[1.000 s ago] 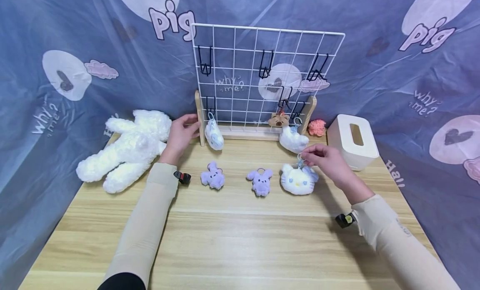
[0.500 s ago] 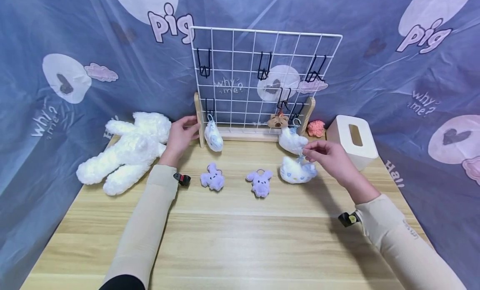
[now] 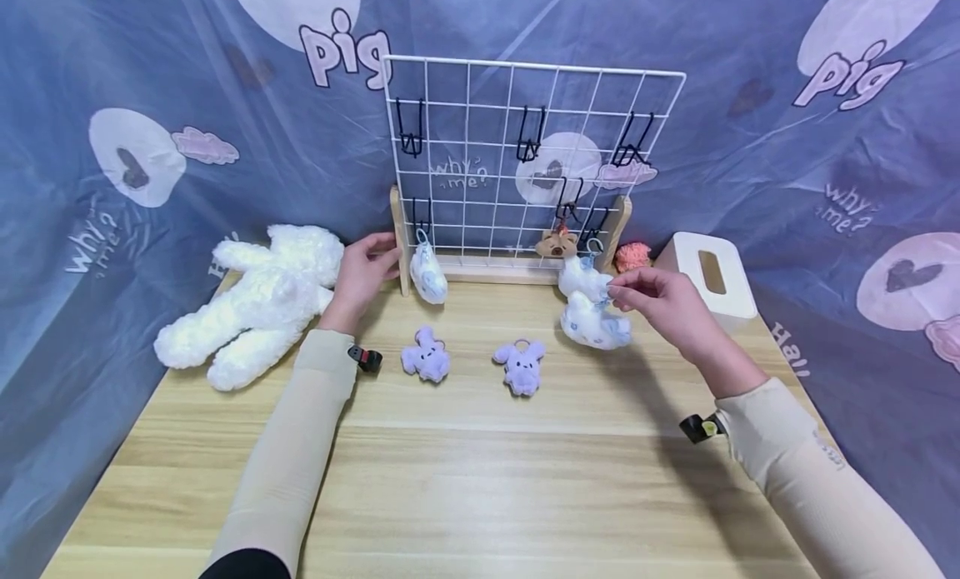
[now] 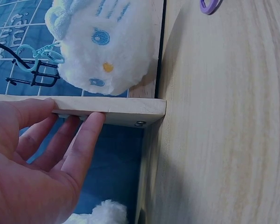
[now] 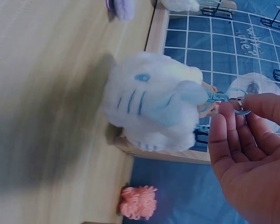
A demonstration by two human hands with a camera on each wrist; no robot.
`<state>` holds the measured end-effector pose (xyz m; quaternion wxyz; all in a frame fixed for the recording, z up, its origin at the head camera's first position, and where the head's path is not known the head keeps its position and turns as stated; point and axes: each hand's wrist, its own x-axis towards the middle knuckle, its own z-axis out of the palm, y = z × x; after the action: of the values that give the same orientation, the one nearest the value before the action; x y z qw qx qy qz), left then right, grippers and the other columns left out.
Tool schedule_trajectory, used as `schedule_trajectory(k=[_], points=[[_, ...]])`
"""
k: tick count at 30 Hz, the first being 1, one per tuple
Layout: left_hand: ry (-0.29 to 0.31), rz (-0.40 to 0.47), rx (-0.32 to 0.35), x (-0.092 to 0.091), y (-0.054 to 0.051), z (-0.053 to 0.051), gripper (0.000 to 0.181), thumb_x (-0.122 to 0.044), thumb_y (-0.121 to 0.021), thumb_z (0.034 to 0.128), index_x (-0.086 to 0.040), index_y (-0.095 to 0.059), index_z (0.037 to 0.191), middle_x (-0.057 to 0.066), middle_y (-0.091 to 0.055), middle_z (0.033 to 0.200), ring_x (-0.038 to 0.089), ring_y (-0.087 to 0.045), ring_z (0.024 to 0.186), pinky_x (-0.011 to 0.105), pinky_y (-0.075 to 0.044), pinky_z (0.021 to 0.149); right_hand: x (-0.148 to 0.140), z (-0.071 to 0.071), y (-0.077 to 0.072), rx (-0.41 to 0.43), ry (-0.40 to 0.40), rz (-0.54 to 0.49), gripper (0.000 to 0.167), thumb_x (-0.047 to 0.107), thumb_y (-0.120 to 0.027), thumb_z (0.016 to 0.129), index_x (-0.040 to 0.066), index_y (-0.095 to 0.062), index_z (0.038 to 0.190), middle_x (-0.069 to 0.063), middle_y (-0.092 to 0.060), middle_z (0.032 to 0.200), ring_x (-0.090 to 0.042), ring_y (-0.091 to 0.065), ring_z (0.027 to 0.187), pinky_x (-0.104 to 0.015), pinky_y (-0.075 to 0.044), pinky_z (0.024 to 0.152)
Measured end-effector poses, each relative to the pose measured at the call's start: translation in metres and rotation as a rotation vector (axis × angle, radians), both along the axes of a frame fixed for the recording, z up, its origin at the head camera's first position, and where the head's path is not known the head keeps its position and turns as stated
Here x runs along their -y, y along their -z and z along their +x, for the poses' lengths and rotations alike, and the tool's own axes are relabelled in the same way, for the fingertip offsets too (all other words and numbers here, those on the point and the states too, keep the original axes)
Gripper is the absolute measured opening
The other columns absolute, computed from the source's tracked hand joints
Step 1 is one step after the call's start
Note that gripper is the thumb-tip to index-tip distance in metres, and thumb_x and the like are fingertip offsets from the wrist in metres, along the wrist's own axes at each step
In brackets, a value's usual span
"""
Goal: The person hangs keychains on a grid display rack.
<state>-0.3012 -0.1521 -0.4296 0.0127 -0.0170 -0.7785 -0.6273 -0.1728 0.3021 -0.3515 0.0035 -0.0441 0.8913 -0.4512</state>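
Note:
In the head view my right hand pinches the keyring of a white plush cat keychain, which hangs just above the table. Blue stripes and one blue eye show on it in the right wrist view. Behind it, another white plush keychain hangs low on the right of the white wire rack, beside a brown plush bear charm. My left hand touches the rack's left wooden post with its fingertips. A white plush cat keychain hangs just inside that post.
Two purple plush keychains, a left one and a right one, lie on the wooden table. A white plush toy lies at left. A pink yarn-like ball and a white tissue box stand at right. Several black hooks are on the grid.
My right hand has lifted the white plush cat keychain off the table and carried it back toward the rack. My left hand stays at the post.

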Motion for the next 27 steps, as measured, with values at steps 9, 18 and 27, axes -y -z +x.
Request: schedule_trajectory(k=[9,18,27], points=[[-0.004,-0.005,0.002,0.0,0.001,0.002,0.04,-0.012,-0.067,0.1134,0.0,-0.065,0.152,0.024,-0.067,0.147,0.032,-0.072,0.122,0.03,-0.074,0.095,0.002,-0.004,-0.02,-0.044,0.024,0.044,0.025,0.018,-0.071,0.112,-0.004,-0.076,0.124,0.018,-0.074,0.105,0.005,-0.073,0.089,-0.007,-0.062,0.082],[0.013,0.016,-0.011,0.0,0.003,0.001,0.04,-0.011,-0.066,0.1132,0.002,-0.065,0.151,0.026,-0.066,0.146,0.034,-0.073,0.123,0.037,-0.073,0.101,0.003,-0.012,-0.043,-0.104,0.039,0.001,0.023,0.016,-0.071,0.111,-0.004,-0.075,0.121,0.026,-0.077,0.089,0.008,-0.073,0.085,-0.007,-0.06,0.079],[0.014,0.019,-0.017,0.001,0.004,-0.002,0.039,-0.01,-0.066,0.1132,0.002,-0.065,0.15,0.026,-0.067,0.146,0.038,-0.072,0.126,0.035,-0.074,0.097,0.005,-0.018,-0.062,-0.135,0.094,0.045,0.023,0.022,-0.074,0.11,0.002,-0.078,0.121,0.025,-0.076,0.086,0.005,-0.07,0.082,-0.009,-0.057,0.074]])
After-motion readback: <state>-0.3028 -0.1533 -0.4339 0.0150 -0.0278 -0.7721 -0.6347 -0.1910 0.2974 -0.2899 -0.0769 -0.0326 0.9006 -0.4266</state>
